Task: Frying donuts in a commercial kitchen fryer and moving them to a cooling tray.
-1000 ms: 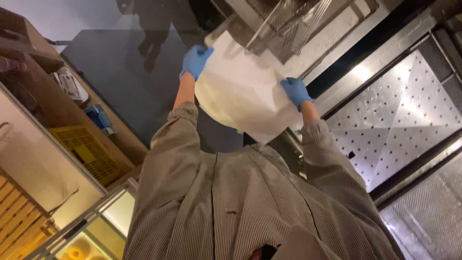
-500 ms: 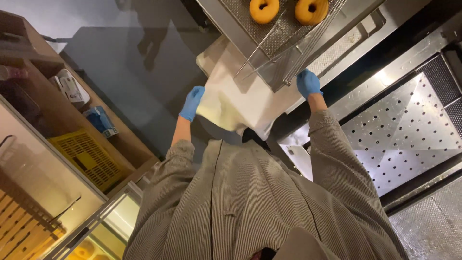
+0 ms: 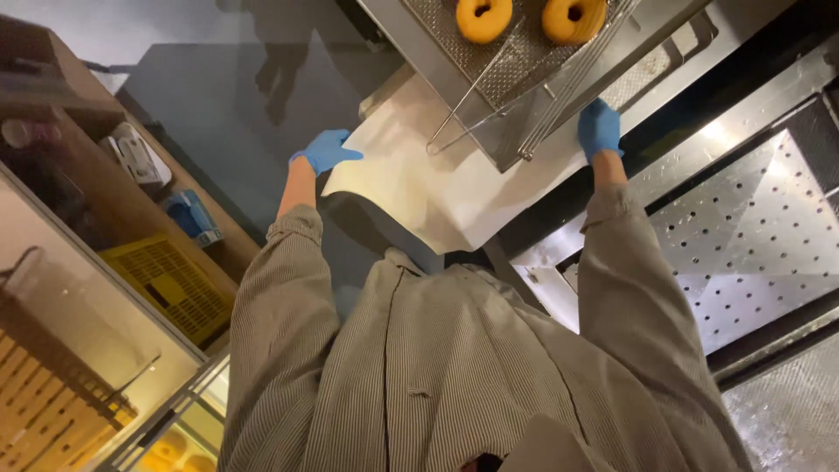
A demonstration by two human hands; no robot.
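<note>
Both my hands wear blue gloves and hold a large white paper sheet (image 3: 441,188) stretched out in front of me. My left hand (image 3: 325,150) grips its left edge. My right hand (image 3: 599,128) grips its right edge, just under a metal rack. The sheet lies partly beneath a wire mesh tray (image 3: 516,61) that carries two golden ring doughnuts (image 3: 484,17). My striped grey sleeves fill the lower part of the view.
A perforated steel surface (image 3: 752,245) lies at the right. A wooden shelf unit at the left holds a yellow crate (image 3: 170,284) and a blue object (image 3: 194,217). Another person's legs (image 3: 280,61) stand on the dark floor beyond.
The sheet went from held up in front of me to lying flatter under the doughnut tray. My hands spread wider apart, and the tray with doughnuts came into view.
</note>
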